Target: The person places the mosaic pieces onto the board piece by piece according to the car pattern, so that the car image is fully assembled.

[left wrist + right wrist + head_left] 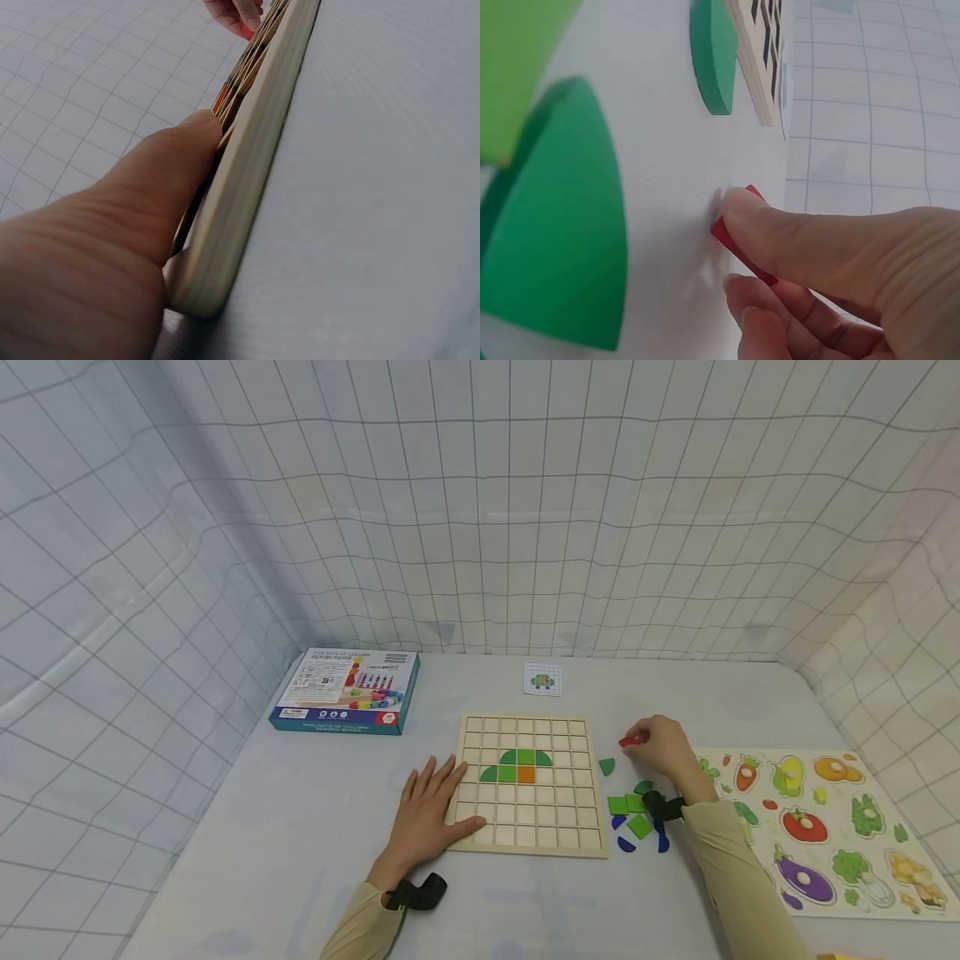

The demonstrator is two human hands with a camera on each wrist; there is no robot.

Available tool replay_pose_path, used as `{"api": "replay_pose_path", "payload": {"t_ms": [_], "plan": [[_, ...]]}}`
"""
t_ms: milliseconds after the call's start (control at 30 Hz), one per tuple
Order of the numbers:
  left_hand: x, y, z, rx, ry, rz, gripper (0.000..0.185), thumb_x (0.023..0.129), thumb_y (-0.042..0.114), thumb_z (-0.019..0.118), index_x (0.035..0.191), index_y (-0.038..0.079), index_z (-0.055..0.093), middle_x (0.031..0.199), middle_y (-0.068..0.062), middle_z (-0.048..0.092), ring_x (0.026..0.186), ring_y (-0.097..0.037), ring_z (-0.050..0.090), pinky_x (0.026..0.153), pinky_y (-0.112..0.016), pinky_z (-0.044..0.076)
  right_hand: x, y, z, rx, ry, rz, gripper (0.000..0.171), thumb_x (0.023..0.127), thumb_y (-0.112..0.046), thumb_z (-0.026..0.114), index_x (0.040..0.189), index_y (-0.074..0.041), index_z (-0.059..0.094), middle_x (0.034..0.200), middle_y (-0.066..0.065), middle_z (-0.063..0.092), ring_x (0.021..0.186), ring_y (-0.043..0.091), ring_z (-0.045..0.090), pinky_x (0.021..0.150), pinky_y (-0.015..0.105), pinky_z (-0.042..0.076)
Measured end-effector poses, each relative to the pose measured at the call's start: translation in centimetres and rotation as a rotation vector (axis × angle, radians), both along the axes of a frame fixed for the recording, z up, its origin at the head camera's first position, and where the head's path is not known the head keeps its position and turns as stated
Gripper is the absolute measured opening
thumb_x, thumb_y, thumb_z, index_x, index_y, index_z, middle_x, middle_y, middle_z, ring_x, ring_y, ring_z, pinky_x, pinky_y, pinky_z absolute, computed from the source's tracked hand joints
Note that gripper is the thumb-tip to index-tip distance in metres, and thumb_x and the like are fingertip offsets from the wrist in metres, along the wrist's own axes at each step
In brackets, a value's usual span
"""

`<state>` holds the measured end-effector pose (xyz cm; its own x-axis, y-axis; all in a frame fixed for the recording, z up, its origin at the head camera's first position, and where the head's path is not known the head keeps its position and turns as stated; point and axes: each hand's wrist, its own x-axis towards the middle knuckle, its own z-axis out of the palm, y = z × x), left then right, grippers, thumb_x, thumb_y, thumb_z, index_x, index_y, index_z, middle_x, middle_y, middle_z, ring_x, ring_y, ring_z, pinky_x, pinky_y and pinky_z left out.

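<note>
Two hands are seen at a wooden grid board (557, 841) on a pale surface (285, 827).

Flat, with fingers straight, the left hand (429, 810) is pressed on the board's left edge, the thumb at its near rim. A small red piece (628, 741) is pinched between thumb and fingertips of the right hand (667, 750), just right of the board. Green and orange pieces (525, 766) are set in the grid; loose green and blue pieces (633, 814) lie beside it. A vegetable puzzle (877, 877) is at right, a box (347, 690) at far left.
</note>
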<state>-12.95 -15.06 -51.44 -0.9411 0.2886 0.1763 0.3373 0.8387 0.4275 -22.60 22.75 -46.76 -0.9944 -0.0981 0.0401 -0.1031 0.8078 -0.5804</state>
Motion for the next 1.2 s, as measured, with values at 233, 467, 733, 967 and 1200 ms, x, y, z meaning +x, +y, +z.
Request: {"api": "replay_pose_path", "payload": {"t_ms": [233,467,733,967,1200], "plan": [[0.1,0.0,-0.1,0.002,0.017,-0.001,0.089,0.079,0.063,0.063,0.148,0.014,0.036,0.153,-0.007,0.029,0.141,-0.033,0.013,0.110,-0.053,0.005,0.6,0.2,0.0,-0.009,0.033,-0.011,0.012,0.080,-0.007,0.074,0.079,-0.001,0.064,0.069,0.005,0.054,0.065,0.022,0.048,0.058,0.031,0.038],[0.1,0.0,0.1,0.007,0.015,0.001,0.088,0.079,0.062,0.063,0.148,0.014,0.036,0.153,-0.008,0.029,0.141,-0.034,0.013,0.110,-0.053,0.005,1.7,-1.0,0.3,-0.070,0.053,0.065,0.014,0.084,-0.009,0.071,0.083,-0.001,0.059,0.072,0.004,0.058,0.063,0.018,0.050,0.055,0.030,0.042],[0.0,0.0,-0.1,-0.004,0.004,0.005,0.088,0.079,0.063,0.061,0.149,0.015,0.035,0.153,-0.006,0.027,0.142,-0.031,0.010,0.111,-0.052,0.003,2.8,-4.4,0.6,-0.139,0.059,0.185,0.013,0.082,-0.013,0.075,0.084,-0.007,0.063,0.073,-0.003,0.060,0.063,0.014,0.053,0.054,0.029,0.043],[0.0,0.0,-0.1,-0.002,0.016,-0.004,0.088,0.079,0.063,0.062,0.149,0.015,0.035,0.153,-0.007,0.028,0.142,-0.032,0.011,0.111,-0.052,0.004,3.4,-7.1,0.4,-0.166,0.023,0.288,0.008,0.082,-0.014,0.075,0.083,-0.011,0.066,0.073,-0.007,0.060,0.060,0.012,0.051,0.053,0.028,0.043],[0.0,0.0,-0.1,-0.002,0.001,0.000,0.088,0.080,0.063,0.062,0.149,0.016,0.034,0.154,-0.006,0.026,0.143,-0.030,0.009,0.111,-0.051,0.002,3.5,-8.9,-0.2,-0.138,-0.003,0.294,0.007,0.083,-0.017,0.074,0.084,-0.014,0.067,0.074,-0.009,0.060,0.063,0.011,0.052,0.057,0.029,0.043]]}}
